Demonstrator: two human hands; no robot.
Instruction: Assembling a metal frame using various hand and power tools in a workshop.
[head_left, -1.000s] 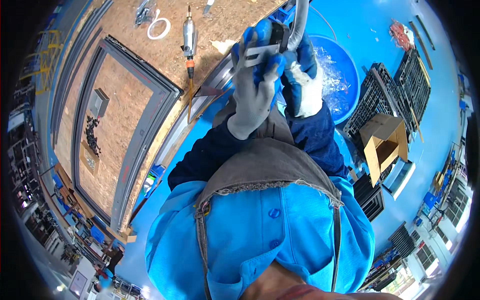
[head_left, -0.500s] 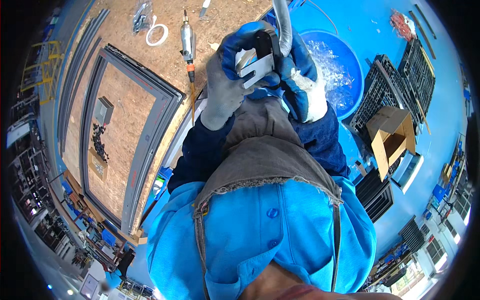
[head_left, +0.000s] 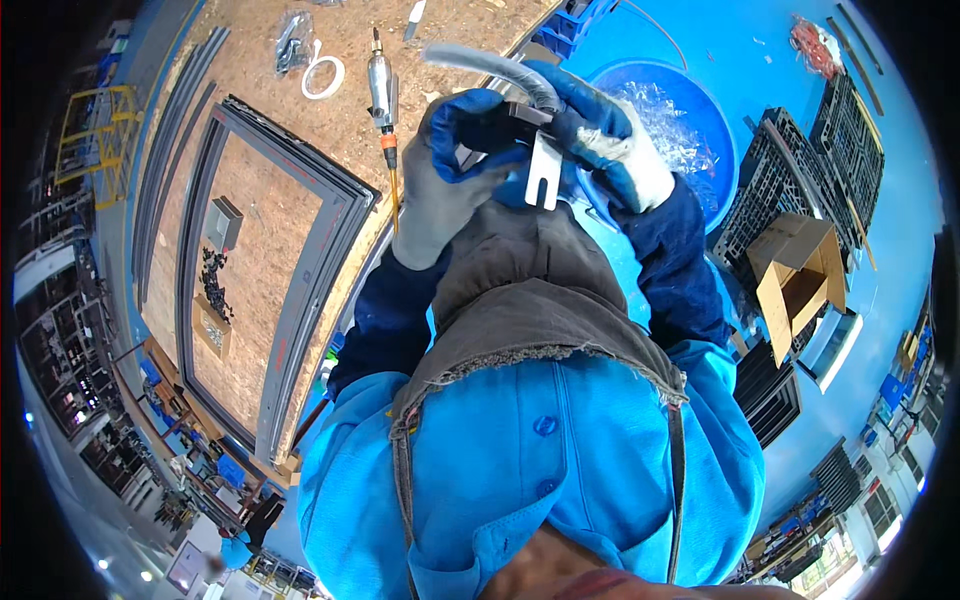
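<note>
On the tabletop (head_left: pixel 340 130), taking the silver power tool (head_left: pixel 382 100) as landmark, a dark grey frame (head_left: pixel 302 160) lies to its left and nearer the person. A white ring (head_left: pixel 323 78) lies just left of the tool.

Right of the tool comes the left hand (head_left: pixel 450 180), gloved in grey and blue. Its grip is rounded, thumb and fingers set apart in a curve; the fingertips come up to the handle piece (head_left: pixel 528 113), but I cannot tell whether they pinch it. That piece, right of the tool, has a black body, a pale slotted metal tab (head_left: pixel 543 172) and a curved grey tube (head_left: pixel 490 64). The right hand (head_left: pixel 612 132), farther right of the tool, has its grip closed around the piece where the tube joins the body.

Against half a second ago, the piece is turned: the tube, which rose away from the person, now leans left toward the tool, and the tab, formerly slanting left, points toward the apron (head_left: pixel 535 262). Well right of the tool, beyond the right hand, the blue tub (head_left: pixel 727 165) holds clear scraps.
</note>
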